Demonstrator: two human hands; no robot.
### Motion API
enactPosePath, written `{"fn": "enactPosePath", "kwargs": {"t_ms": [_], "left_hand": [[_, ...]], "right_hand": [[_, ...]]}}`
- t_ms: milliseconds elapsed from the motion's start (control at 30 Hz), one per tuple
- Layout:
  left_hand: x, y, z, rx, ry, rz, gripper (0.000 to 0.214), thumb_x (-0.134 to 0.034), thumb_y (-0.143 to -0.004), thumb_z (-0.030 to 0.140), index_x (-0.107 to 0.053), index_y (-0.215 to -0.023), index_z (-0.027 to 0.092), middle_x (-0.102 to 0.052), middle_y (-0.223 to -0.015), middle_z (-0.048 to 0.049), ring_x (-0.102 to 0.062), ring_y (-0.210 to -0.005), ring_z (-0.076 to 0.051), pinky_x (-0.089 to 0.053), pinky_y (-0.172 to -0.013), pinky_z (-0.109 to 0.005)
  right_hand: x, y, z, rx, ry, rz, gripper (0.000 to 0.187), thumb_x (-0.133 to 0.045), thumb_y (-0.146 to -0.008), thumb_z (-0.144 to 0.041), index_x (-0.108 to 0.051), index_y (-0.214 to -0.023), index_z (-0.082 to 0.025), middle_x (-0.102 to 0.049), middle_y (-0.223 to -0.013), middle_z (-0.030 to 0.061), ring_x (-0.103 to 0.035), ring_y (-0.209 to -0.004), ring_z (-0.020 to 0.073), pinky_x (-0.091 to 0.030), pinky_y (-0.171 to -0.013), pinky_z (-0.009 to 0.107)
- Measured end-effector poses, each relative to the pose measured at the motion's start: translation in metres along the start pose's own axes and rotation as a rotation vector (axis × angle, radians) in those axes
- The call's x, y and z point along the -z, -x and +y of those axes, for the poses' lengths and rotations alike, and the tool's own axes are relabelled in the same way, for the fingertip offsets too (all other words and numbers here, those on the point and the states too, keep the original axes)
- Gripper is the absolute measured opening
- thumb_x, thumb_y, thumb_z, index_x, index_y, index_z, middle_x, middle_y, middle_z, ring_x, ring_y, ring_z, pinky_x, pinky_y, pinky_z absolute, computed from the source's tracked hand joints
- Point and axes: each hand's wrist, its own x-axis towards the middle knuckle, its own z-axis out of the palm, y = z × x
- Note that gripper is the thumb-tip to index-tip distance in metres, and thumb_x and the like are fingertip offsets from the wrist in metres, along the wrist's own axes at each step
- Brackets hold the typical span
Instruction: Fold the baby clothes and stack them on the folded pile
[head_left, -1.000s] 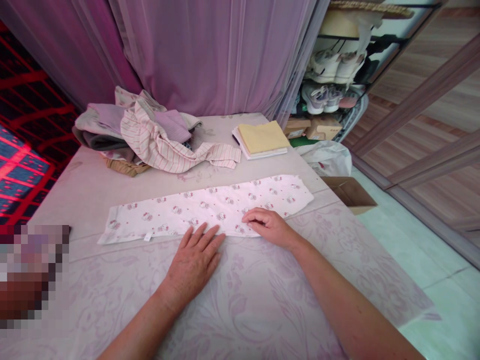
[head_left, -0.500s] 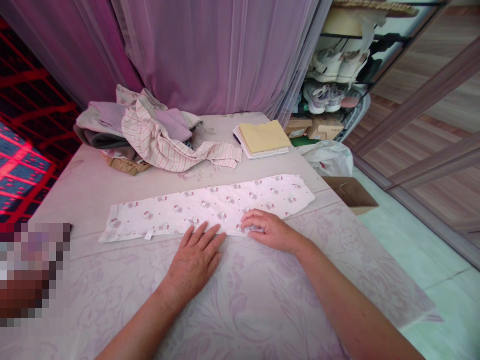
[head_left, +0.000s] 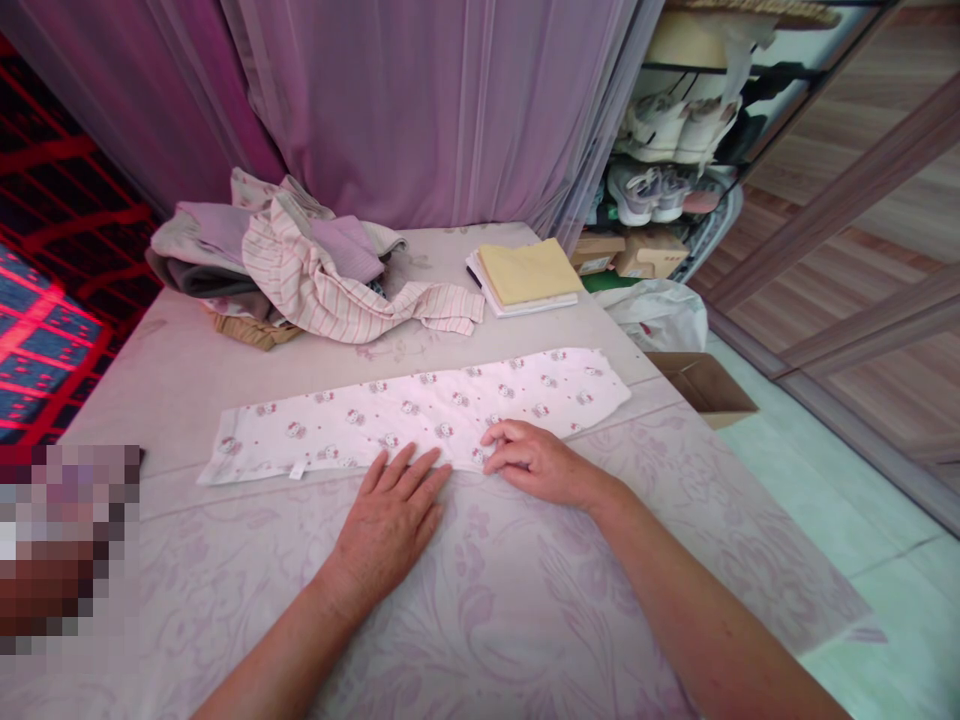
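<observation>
A long, narrow white garment (head_left: 420,410) with a small printed pattern lies flat across the table (head_left: 525,600), folded lengthwise. My left hand (head_left: 390,520) rests flat on the tablecloth, fingers stretched out, fingertips touching the garment's near edge. My right hand (head_left: 536,460) sits at the same edge just to the right, fingers curled and pinching the fabric.
A heap of unfolded clothes (head_left: 292,265) lies at the back left. A folded yellow cloth on a small stack (head_left: 525,275) sits at the back right. Beyond the table's right edge are a cardboard box (head_left: 701,385), a plastic bag (head_left: 660,315) and a shoe rack (head_left: 667,150). A curtain hangs behind.
My right hand has crept slightly left along the garment's near edge and curled its fingers tighter. My left hand has stayed put.
</observation>
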Motion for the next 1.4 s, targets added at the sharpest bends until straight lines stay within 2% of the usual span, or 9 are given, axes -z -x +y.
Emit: {"fn": "enactPosePath", "kwargs": {"t_ms": [300,500,567,933,1067,1167,1300,1400], "left_hand": [[0.0,0.0,0.001,0.008,0.014,0.002,0.038,-0.042,-0.095,0.035,-0.058,-0.129,0.027,-0.056,-0.138,-0.0023,-0.045,-0.131,-0.026,-0.03,-0.111,-0.048],[0.001,-0.001,0.001,0.009,0.009,-0.014,0.038,-0.041,-0.096,0.035,-0.057,-0.129,0.027,-0.055,-0.139,0.0001,-0.045,-0.131,-0.028,-0.032,-0.11,-0.049],[0.001,-0.001,0.001,0.011,0.009,-0.01,0.038,-0.041,-0.096,0.035,-0.057,-0.129,0.027,-0.055,-0.139,0.0001,-0.045,-0.13,-0.028,-0.032,-0.11,-0.049],[0.002,-0.001,0.001,0.01,0.014,-0.009,0.037,-0.042,-0.095,0.034,-0.058,-0.128,0.027,-0.056,-0.138,-0.0012,-0.045,-0.131,-0.027,-0.032,-0.11,-0.049],[0.002,-0.001,0.002,0.014,0.01,0.002,0.037,-0.043,-0.095,0.034,-0.058,-0.128,0.027,-0.056,-0.138,-0.0018,-0.045,-0.131,-0.026,-0.031,-0.111,-0.048],[0.001,-0.001,0.001,0.007,0.005,0.004,0.037,-0.043,-0.095,0.035,-0.059,-0.128,0.027,-0.056,-0.138,-0.0014,-0.046,-0.131,-0.026,-0.032,-0.111,-0.047],[0.0,-0.001,0.0,0.001,0.006,0.003,0.038,-0.043,-0.095,0.036,-0.058,-0.128,0.027,-0.056,-0.138,-0.0013,-0.046,-0.13,-0.027,-0.033,-0.109,-0.047],[0.0,-0.001,-0.001,0.001,0.011,0.01,0.037,-0.044,-0.094,0.036,-0.059,-0.128,0.028,-0.056,-0.138,-0.0016,-0.046,-0.13,-0.027,-0.033,-0.109,-0.047]], "right_hand": [[0.003,-0.001,-0.008,-0.05,0.002,-0.011,0.028,-0.053,-0.074,-0.001,-0.07,-0.078,-0.023,-0.062,-0.108,0.0042,-0.06,-0.099,0.0166,-0.048,-0.087,0.032],[0.003,-0.001,-0.007,0.01,0.007,-0.018,0.035,-0.049,-0.08,-0.003,-0.07,-0.099,-0.023,-0.062,-0.111,0.0066,-0.059,-0.101,0.017,-0.048,-0.089,0.034],[0.002,-0.001,-0.006,0.023,0.021,-0.01,0.035,-0.049,-0.081,-0.005,-0.071,-0.101,-0.024,-0.061,-0.111,0.0065,-0.059,-0.099,0.0166,-0.048,-0.087,0.034],[0.002,-0.001,-0.003,0.011,-0.001,0.012,0.033,-0.048,-0.078,-0.001,-0.072,-0.085,-0.023,-0.064,-0.108,0.0059,-0.061,-0.099,0.0167,-0.048,-0.088,0.034],[0.002,-0.002,-0.005,-0.038,-0.031,0.024,0.03,-0.048,-0.076,-0.001,-0.069,-0.075,-0.022,-0.065,-0.106,0.0048,-0.062,-0.098,0.0166,-0.049,-0.087,0.034],[0.002,-0.002,-0.002,-0.098,-0.132,0.045,0.028,-0.047,-0.075,-0.002,-0.067,-0.07,-0.021,-0.067,-0.102,0.0038,-0.063,-0.092,0.0148,-0.049,-0.085,0.031],[0.006,-0.006,0.002,-0.238,-0.267,0.09,0.024,-0.049,-0.08,-0.01,-0.07,-0.085,-0.021,-0.07,-0.093,0.0031,-0.065,-0.085,0.0145,-0.051,-0.081,0.03],[0.01,-0.021,-0.003,-0.324,-0.191,0.131,0.025,-0.049,-0.083,-0.014,-0.069,-0.095,-0.022,-0.072,-0.095,0.0028,-0.066,-0.082,0.0146,-0.052,-0.078,0.029]]}}
